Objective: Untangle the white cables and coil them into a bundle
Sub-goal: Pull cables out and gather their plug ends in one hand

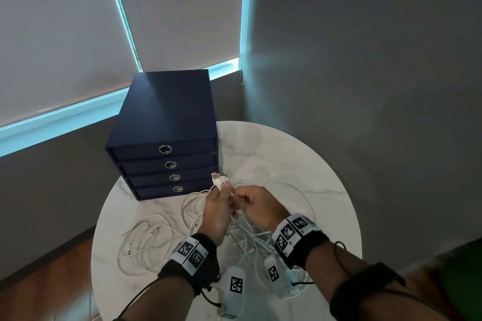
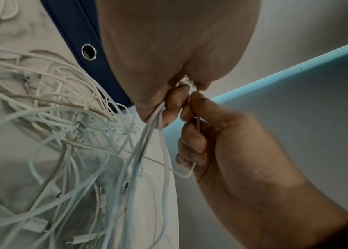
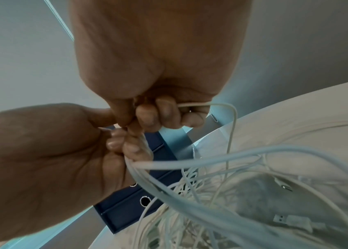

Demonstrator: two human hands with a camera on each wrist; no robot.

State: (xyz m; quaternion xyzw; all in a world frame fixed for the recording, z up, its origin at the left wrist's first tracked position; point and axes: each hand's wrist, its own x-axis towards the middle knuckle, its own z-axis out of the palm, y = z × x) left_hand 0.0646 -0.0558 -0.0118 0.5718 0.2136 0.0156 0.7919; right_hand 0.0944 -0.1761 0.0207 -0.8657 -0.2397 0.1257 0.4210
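A tangle of white cables (image 1: 156, 240) sprawls over the round marble table (image 1: 326, 164). My left hand (image 1: 225, 190) is raised above it and grips a bunch of cable ends, whose connectors (image 1: 217, 178) stick up past the fingers. In the left wrist view several cables (image 2: 158, 134) hang from that fist down to the pile (image 2: 58, 128). My right hand (image 1: 241, 197) is pressed against the left. It pinches one thin white cable (image 3: 222, 105) that loops out of its curled fingers (image 3: 164, 111). The left hand (image 3: 41, 160) holds thicker strands (image 3: 190, 163) there.
A dark blue box with several drawers (image 1: 167, 117) stands at the table's back left, just behind my hands. Loose USB plugs (image 3: 283, 220) lie among the cables. Grey walls and a blind-covered window close the corner; wooden floor shows below the table edge.
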